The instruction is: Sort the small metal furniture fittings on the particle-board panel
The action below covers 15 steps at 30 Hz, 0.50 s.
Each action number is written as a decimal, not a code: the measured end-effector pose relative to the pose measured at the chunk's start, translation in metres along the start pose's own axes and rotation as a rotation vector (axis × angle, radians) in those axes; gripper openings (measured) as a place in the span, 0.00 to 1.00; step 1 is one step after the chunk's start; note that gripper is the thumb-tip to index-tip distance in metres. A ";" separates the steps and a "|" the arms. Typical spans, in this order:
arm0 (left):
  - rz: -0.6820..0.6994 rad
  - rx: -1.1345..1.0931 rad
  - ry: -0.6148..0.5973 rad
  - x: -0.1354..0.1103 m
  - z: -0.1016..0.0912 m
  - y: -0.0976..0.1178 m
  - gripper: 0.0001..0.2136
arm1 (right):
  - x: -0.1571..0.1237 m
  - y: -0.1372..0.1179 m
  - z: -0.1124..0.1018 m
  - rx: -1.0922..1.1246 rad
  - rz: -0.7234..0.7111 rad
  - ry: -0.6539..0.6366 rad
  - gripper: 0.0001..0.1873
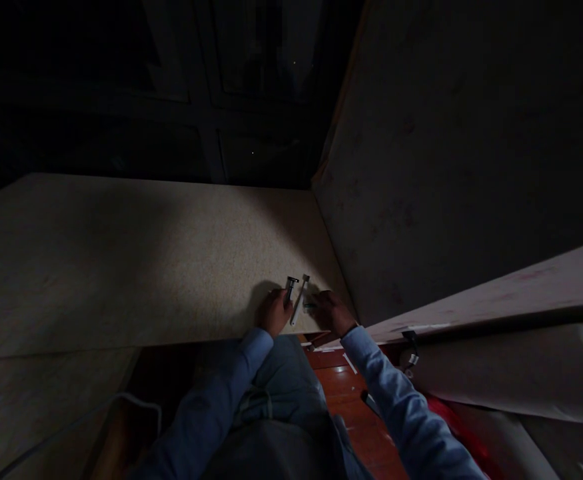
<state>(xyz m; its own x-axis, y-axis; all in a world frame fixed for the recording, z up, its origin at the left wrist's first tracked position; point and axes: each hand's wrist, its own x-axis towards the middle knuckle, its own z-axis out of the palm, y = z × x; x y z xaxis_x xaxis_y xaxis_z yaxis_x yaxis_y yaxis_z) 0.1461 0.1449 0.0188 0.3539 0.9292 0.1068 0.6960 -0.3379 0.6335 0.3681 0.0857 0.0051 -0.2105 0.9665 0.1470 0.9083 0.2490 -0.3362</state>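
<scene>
My left hand [272,313] rests at the front edge of the pale tabletop [206,260], its fingers closed around a dark, shiny T-headed razor [290,289]. Just right of it a slim toothbrush [298,304] with a white handle lies slantwise on the surface, its dark head pointing away from me. On the toothbrush's other side is my right hand [335,312], fingers bent inward and together over a small greenish thing [310,305]. Dim light and the fingers hide what that thing is.
A dark patterned wall [421,167] rises close on my right. Behind the table is a dark window [211,120]. A pale cable [131,397] hangs at lower left. Below lies a reddish floor [341,383], with a black plug [410,337] and a large pale roll [511,370] to the right.
</scene>
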 end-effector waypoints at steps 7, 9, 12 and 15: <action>-0.068 0.119 -0.090 0.015 -0.002 0.005 0.16 | 0.014 0.010 0.004 0.007 -0.071 -0.093 0.26; -0.092 0.117 -0.101 0.016 -0.008 0.003 0.16 | 0.015 0.011 0.006 0.025 -0.073 -0.085 0.28; -0.133 0.098 -0.073 0.014 -0.021 -0.008 0.17 | 0.014 0.014 0.009 0.065 -0.072 -0.047 0.30; -0.178 0.039 0.028 0.004 -0.037 -0.030 0.15 | 0.011 0.017 0.009 0.104 -0.093 0.013 0.31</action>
<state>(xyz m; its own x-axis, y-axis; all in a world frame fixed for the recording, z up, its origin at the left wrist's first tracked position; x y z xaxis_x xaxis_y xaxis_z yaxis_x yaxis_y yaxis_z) 0.1032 0.1647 0.0287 0.2060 0.9784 0.0176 0.7702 -0.1732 0.6138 0.3783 0.1008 -0.0071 -0.2867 0.9383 0.1934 0.8424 0.3430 -0.4155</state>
